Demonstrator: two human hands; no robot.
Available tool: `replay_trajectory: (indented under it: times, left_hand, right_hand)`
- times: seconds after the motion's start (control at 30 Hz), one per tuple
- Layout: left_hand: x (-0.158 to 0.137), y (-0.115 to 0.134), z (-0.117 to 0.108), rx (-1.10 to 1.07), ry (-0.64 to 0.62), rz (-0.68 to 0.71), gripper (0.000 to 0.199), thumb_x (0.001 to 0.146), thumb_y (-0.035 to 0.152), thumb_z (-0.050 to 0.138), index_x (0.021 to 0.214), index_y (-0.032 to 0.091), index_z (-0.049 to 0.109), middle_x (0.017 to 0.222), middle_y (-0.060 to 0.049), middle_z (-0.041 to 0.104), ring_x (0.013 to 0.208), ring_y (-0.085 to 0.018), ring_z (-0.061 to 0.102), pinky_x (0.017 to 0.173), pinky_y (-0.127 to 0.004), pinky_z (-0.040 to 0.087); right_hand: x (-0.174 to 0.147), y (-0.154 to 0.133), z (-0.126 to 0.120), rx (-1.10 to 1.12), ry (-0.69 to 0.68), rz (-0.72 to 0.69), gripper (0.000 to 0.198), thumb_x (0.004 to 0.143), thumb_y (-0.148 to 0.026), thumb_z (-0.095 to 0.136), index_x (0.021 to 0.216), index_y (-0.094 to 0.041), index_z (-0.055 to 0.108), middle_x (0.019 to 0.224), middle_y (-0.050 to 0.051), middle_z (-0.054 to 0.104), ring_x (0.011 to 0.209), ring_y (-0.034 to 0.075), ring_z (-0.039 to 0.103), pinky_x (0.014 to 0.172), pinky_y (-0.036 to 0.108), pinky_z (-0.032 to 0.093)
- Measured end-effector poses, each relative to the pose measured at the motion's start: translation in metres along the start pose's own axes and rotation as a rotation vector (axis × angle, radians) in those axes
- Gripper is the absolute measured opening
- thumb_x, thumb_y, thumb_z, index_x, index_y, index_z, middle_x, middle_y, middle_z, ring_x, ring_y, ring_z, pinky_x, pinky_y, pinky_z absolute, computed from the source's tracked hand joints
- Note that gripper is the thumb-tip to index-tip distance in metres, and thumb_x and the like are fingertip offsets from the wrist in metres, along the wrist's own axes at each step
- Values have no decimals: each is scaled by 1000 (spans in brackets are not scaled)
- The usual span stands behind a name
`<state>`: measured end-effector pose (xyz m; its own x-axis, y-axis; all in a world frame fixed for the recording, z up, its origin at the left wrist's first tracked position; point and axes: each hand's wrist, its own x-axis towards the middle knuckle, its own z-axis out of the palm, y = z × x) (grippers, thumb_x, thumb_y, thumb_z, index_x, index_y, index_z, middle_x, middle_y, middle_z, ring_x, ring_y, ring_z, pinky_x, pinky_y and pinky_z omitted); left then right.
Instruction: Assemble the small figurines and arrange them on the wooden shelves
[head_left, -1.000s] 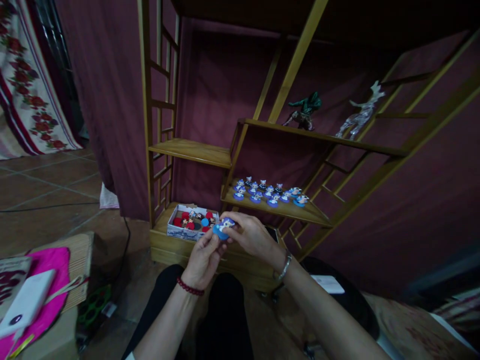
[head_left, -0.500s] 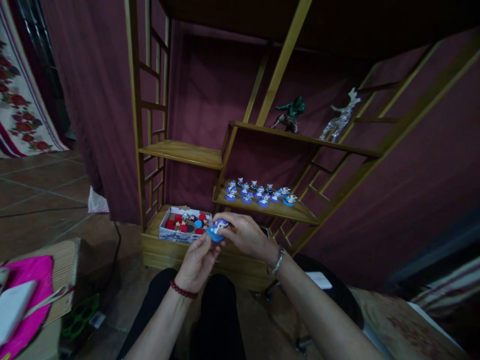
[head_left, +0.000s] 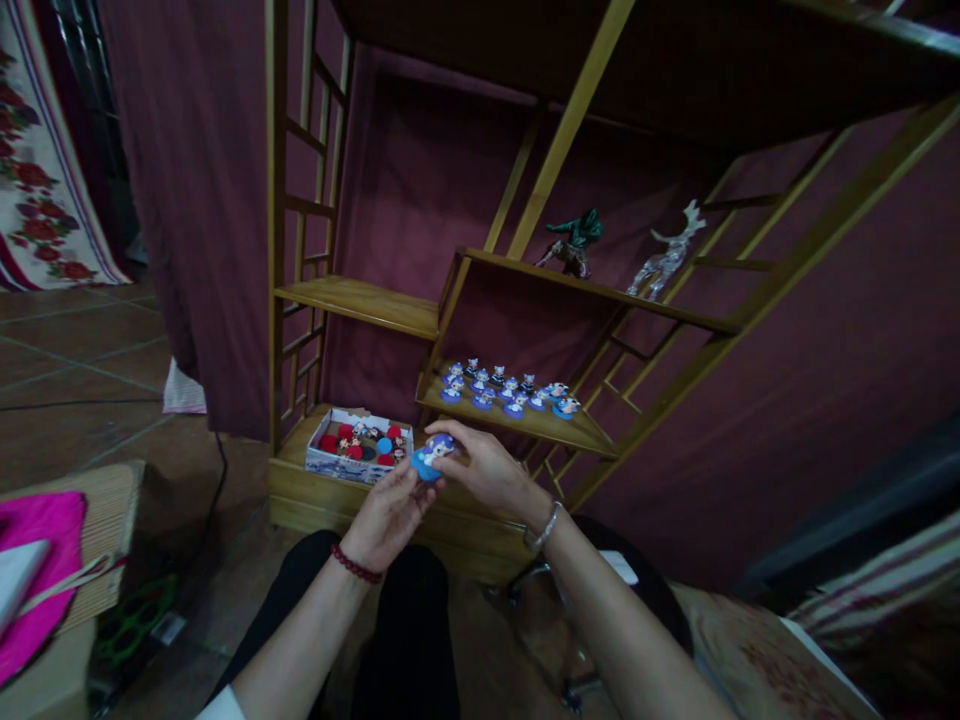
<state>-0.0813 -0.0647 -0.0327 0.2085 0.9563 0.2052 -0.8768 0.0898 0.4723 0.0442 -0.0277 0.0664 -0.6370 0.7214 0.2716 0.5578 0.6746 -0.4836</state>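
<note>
figurine (head_left: 433, 457) with purple top, white middle, blue base.

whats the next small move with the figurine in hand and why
Probably ease the figurine toward the shelf: the left grip and right grip both hold it, and similar figurines stand grouped there.

Left hand (head_left: 386, 517) bare, and just behind it we're sporting a bracelet (head_left: 355, 567), dark red, a snug ring of small round beads! Across to our right hand (head_left: 487, 475), bare too, and there we've got a bangle (head_left: 545, 527), silvery and shining! A sliver of white sleeve (head_left: 223, 706) shows on our left arm (head_left: 301, 638), and below, we're in trousers (head_left: 415, 620), plain and black
</note>
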Motion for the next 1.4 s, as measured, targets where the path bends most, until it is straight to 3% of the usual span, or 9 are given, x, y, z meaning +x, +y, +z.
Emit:
replay_trajectory:
  times: [0.33,0.6,0.9,1.4]
  left_hand:
    - [0,-4,-2,12,60,-31,22,72,22,61,93,14,61,93,-7,60,83,-15,56,72,-23,40]
    - [1,-7,2,9,86,-34,20,70,22,64,88,13,63,87,-6,61,76,-13,56,71,-23,40]
    - [-1,-15,0,-50,129,-59,14,66,23,67,75,12,64,77,-3,61,69,-10,56,69,-23,42]
    - [-8,-12,-1,-115,157,-76,10,68,20,65,74,11,64,75,-4,63,66,-10,56,64,-21,44]
  right_hand:
    - [-5,11,7,108,34,-8,21,74,-20,53,95,-20,56,89,1,61,76,12,57,69,23,45]
    - [-6,8,0,54,-27,-37,18,76,-20,51,93,-20,56,90,0,60,74,12,56,66,21,43]
    - [-13,3,-2,-73,-35,-121,18,78,-19,48,95,-22,54,94,2,59,86,14,54,77,26,41]
    - [-10,-3,3,-86,-63,-69,17,77,-19,51,93,-21,52,88,1,58,81,14,54,74,25,40]
